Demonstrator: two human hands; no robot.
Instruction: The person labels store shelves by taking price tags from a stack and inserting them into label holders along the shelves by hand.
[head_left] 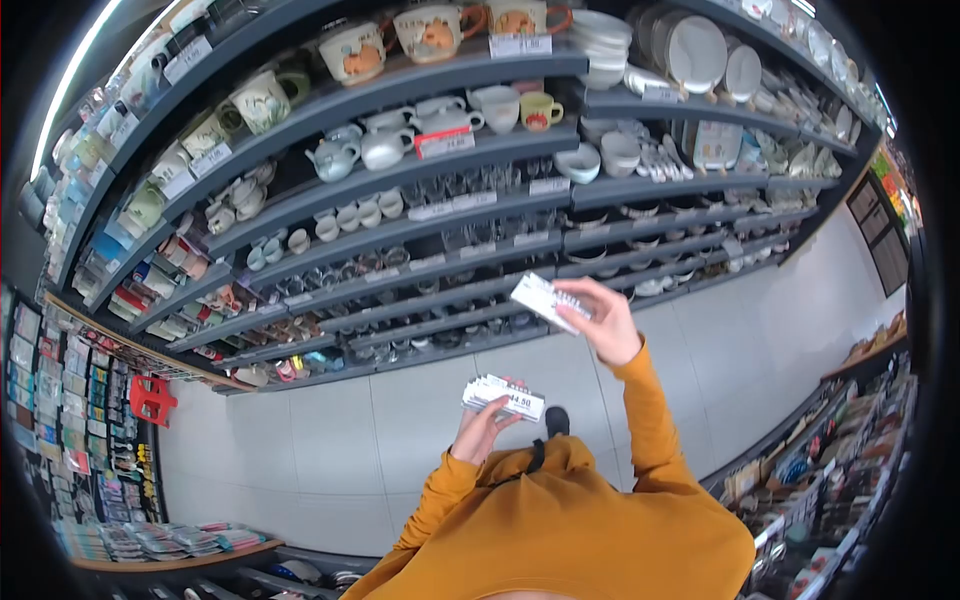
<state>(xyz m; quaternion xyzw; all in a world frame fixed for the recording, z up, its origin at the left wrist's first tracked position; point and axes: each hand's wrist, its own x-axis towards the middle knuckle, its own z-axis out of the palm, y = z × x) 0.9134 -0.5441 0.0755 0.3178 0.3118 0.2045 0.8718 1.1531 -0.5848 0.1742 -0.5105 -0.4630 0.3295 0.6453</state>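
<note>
My left hand (478, 432) is closed around a fanned stack of white price tags (515, 400); the top one reads what looks like 44.50. Held farther forward and to the right, my right hand (604, 318) pinches a few more white price tags (540, 297) between thumb and fingers. Their print is too small to read. Both hands are in front of a long grey shelf unit (480, 278), apart from it and from each other.
Mugs (350, 55), teapots (336, 155), bowls (578, 162) and plates (697, 55) crowd the shelves ahead. A red stool (152, 401) stands at the left on the pale tiled floor (330, 450). More stocked shelves (820, 500) curve around the right side.
</note>
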